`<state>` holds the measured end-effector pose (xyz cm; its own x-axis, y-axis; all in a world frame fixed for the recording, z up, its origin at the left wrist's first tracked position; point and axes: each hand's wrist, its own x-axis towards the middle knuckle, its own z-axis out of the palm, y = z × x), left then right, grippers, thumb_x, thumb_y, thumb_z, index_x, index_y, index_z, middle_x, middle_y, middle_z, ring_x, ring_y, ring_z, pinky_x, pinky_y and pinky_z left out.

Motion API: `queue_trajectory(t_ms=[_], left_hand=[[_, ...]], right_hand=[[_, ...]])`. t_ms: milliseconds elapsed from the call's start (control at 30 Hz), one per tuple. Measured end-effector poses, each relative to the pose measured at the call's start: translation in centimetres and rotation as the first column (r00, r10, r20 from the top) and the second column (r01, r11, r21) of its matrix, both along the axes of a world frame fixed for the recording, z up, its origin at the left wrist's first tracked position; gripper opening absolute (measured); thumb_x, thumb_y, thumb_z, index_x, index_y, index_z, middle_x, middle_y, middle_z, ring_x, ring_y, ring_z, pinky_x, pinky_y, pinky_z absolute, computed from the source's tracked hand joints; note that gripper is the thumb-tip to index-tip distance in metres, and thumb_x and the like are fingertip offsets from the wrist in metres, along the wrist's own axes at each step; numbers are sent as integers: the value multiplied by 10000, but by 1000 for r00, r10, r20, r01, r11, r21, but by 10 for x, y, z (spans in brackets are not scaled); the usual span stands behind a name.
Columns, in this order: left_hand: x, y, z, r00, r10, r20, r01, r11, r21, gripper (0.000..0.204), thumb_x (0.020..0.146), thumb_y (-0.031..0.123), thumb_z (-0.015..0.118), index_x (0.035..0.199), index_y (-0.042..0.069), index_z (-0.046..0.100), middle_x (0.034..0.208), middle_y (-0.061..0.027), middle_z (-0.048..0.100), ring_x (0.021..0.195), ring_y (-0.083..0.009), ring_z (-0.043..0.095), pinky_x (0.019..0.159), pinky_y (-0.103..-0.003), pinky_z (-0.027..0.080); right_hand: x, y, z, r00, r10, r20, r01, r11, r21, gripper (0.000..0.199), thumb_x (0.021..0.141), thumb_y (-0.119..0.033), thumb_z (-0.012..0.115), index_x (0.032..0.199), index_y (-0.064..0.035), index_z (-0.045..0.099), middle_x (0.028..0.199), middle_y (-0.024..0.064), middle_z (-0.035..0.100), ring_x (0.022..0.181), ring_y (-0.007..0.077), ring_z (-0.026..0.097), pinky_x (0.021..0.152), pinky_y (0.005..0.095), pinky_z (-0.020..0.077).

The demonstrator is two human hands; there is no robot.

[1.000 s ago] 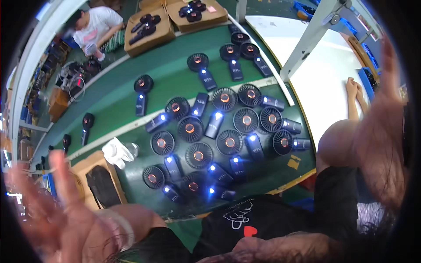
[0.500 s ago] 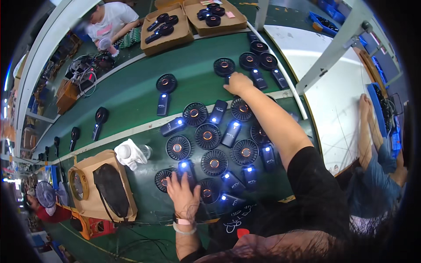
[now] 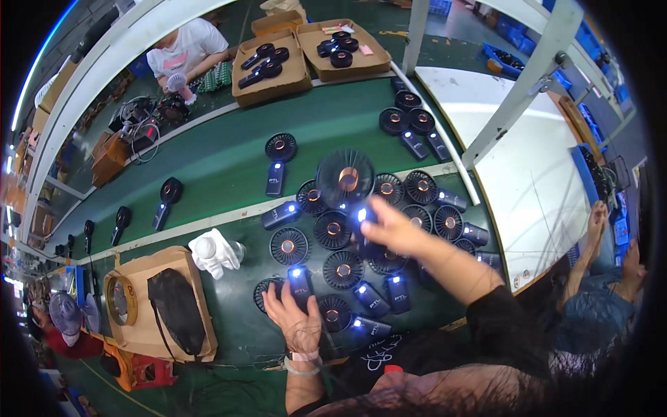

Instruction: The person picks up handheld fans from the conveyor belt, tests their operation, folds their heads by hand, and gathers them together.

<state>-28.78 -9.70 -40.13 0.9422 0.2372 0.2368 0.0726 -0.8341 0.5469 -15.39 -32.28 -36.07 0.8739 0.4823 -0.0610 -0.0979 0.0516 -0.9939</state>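
The right hand (image 3: 385, 228) grips the raised fan (image 3: 345, 179) by its handle (image 3: 363, 215) at frame centre, best held clear of the fans below (image 3: 343, 269), while the left hand (image 3: 295, 324), fingers spread, lies over another fan (image 3: 260, 295) at lower left.

Wide fisheye view in moderate light. A black vignette closes the corners; the white beam (image 3: 132, 48) at upper left bends into an arc, and objects along the left rim shrink and smear. A blue-white light streak (image 3: 33, 73) glares at far upper left. At center, indicator lights (image 3: 298, 272) bloom into bluish-white halos above dark handles, while the green tabletop (image 3: 240, 299) carries soft sheen. The white table (image 3: 531, 181) at right is palest. The raised fan (image 3: 345, 178) shows blur. At lower right, the black sleeve (image 3: 504, 326) loses detail and hair strands (image 3: 570, 375) appear unfocused.
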Motion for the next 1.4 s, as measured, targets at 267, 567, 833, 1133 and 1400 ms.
queue_trajectory(t_ms=[267,567,833,1133,1400], left_hand=[[-3,-32,12,925,-340,169,378,867,-324,450,706,55,631,1126,5,475,1195,-195,408,1111,-360,407,959,-439,324],[-4,-56,1,919,-356,172,344,505,-792,548,739,-60,568,1232,23,343,1222,-131,401,1097,-206,458,916,-334,383],[1,-70,16,909,-370,190,270,178,-946,673,785,-59,548,1350,16,190,1255,-131,384,1112,-204,459,897,-308,422],[-2,-75,4,935,-318,154,248,279,-928,722,759,-135,553,1356,8,172,1248,-168,444,1106,-212,494,902,-303,443],[-7,-73,12,959,-264,101,199,377,-904,690,780,-56,606,1343,-24,209,1198,-147,493,1047,-179,526,886,-274,437]], right_hand=[[-62,16,-28,993,-44,-106,66,975,212,486,829,-37,595,1244,36,352,1038,61,550,908,101,535,767,250,455],[-70,22,-26,988,-7,-154,59,941,333,498,819,-37,598,1249,24,355,1177,71,484,1058,129,485,910,293,403],[-83,24,-27,976,-36,-217,104,943,315,426,864,-109,560,1227,33,386,1147,85,506,1051,140,491,919,296,393],[-79,20,-1,822,-264,505,419,881,-221,162,747,-80,661,858,13,588,855,85,535,735,175,554,621,267,462],[-82,29,-16,891,-416,182,419,908,21,106,770,-47,647,809,35,591,853,47,550,730,83,555,581,196,461]])
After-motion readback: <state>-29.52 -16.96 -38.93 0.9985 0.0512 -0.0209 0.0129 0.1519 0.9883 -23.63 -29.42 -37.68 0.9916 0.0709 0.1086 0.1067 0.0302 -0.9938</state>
